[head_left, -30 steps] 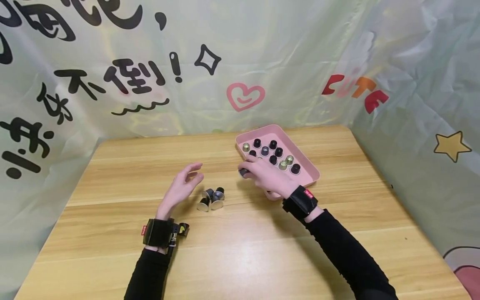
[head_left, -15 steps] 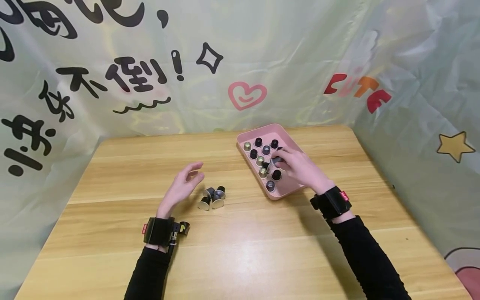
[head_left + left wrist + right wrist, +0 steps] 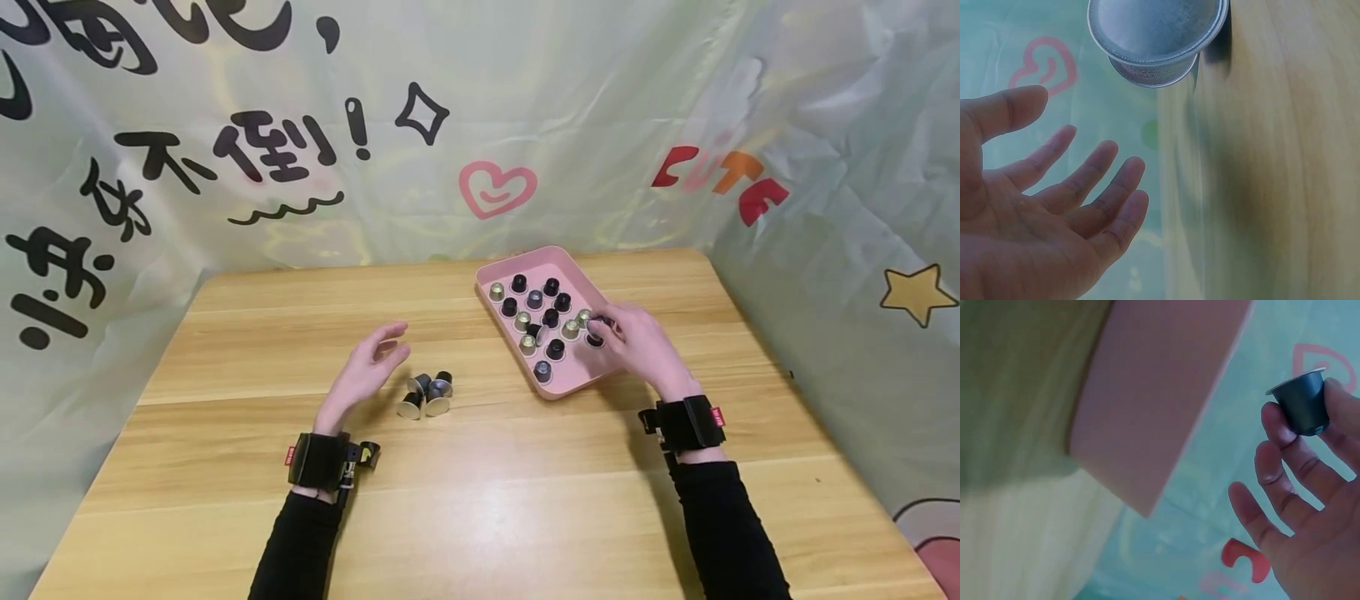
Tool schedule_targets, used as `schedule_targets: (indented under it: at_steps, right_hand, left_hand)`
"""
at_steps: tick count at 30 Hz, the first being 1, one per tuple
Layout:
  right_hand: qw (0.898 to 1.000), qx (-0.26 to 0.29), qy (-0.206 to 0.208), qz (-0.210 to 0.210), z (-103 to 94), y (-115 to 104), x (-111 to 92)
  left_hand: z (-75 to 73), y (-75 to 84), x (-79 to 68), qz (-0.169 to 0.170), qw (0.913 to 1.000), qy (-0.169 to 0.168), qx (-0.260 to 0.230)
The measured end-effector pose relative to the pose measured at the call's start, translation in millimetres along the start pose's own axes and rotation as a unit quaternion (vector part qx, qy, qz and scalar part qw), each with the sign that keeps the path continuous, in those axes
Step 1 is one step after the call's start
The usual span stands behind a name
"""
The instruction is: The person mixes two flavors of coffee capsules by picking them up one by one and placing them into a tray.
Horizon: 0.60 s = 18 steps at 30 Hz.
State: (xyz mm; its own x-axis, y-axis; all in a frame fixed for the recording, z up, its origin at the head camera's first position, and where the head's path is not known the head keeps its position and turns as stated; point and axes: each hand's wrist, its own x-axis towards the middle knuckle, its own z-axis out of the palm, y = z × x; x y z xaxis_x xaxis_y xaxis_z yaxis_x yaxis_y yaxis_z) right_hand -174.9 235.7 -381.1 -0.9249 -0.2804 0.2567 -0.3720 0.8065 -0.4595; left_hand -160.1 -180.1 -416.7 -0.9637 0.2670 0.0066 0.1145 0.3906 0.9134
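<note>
My right hand is over the right side of a pink tray. It pinches a dark coffee capsule between thumb and fingers, the foil rim upward in the right wrist view. Just below it in the head view, a black capsule stands in the tray, partly covered by the fingers. My left hand hovers left of a small cluster of coffee capsules, its fingers spread and holding nothing. In the left wrist view, a silver-lidded capsule is beyond the fingertips.
Several black, grey-blue and pale green capsules stand in loose rows inside the tray; one black capsule there leans on its side. The wooden table ends at a printed cloth backdrop behind and at the right.
My right hand has carried the dark capsule rightward, from the tray's left edge across to its right side, uncovering the capsules at the tray's left and front. The left hand stays in place.
</note>
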Motion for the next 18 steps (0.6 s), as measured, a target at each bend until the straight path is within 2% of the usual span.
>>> schedule_targets:
  at_steps: [12,18]
  right_hand:
    - [0.999,-0.024,-0.001,0.042,10.1,8.3,-8.3]
    - [0.997,-0.04,0.017,0.06,15.1,11.0,-13.5]
  left_hand:
    - [1.7,-0.2,0.7,0.002,1.0,0.0,-0.001]
    - [2.0,-2.1,1.1,-0.001,1.0,-0.001,0.002]
